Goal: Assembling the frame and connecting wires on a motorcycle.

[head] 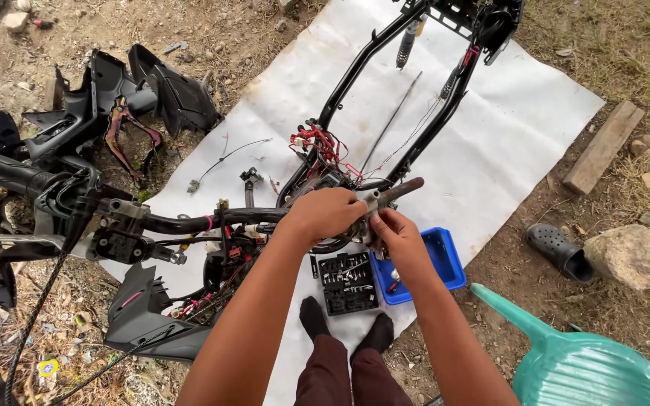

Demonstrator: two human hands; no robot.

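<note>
Head view, from my remote seat: nearest, socked feet (pixel 346 325) stand on a white sheet (pixel 490 143) beside a black socket set (pixel 347 283) and blue tray (pixel 445 259). Both forearms reach forward; my left hand (pixel 325 214) curls closed over the handlebar (pixel 212 219), my right hand (pixel 396 234) pinches a fitting at its bare right end. Beyond, the stripped black frame (pixel 415 83) and loose fairings (pixel 129 94) suggest disassembly is well along, handlebar unfinished.

At frame centre our left hand (pixel 330 211) and right hand (pixel 394 231) grip the handlebar (pixel 212 220) above the blue tray (pixel 445 259).
</note>
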